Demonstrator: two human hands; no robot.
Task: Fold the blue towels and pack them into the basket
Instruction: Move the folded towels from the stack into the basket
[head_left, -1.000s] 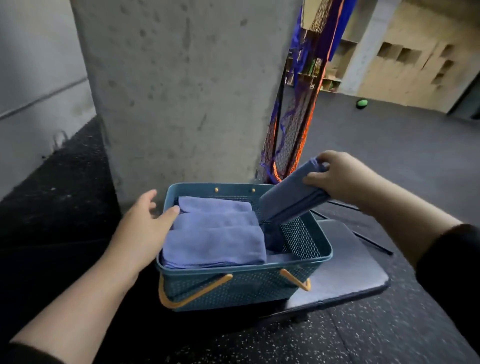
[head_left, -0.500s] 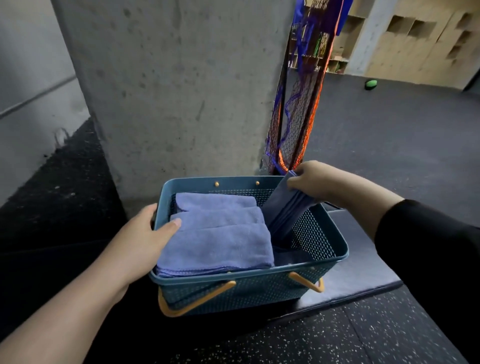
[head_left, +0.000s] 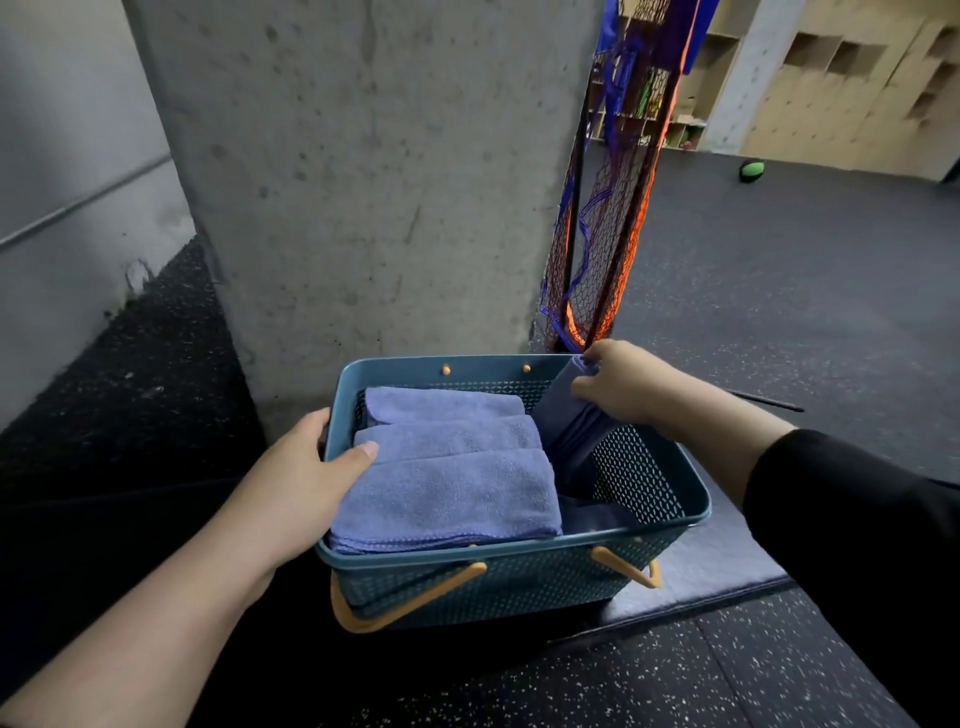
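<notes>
A teal perforated basket (head_left: 519, 582) with orange handles stands on a dark mat in front of a concrete pillar. Three folded blue towels (head_left: 447, 493) lie stacked in its left part. My right hand (head_left: 621, 387) grips a folded blue towel (head_left: 569, 431) at its top edge, and the towel stands on end in the basket's right part. My left hand (head_left: 306, 467) holds the basket's left rim, fingers outside and thumb over the rim on the middle towel's left end. Another dark blue cloth lies at the bottom right of the basket.
The concrete pillar (head_left: 363, 182) rises right behind the basket. A folded net (head_left: 608, 208) with blue and orange trim leans at the pillar's right. The mat (head_left: 727, 566) extends to the basket's right. Speckled rubber floor surrounds it; a green ball (head_left: 751, 170) lies far back.
My right hand has lowered the folded towel from above the rim into the basket's right side, turning it upright. My left hand has stayed at the basket's left rim.
</notes>
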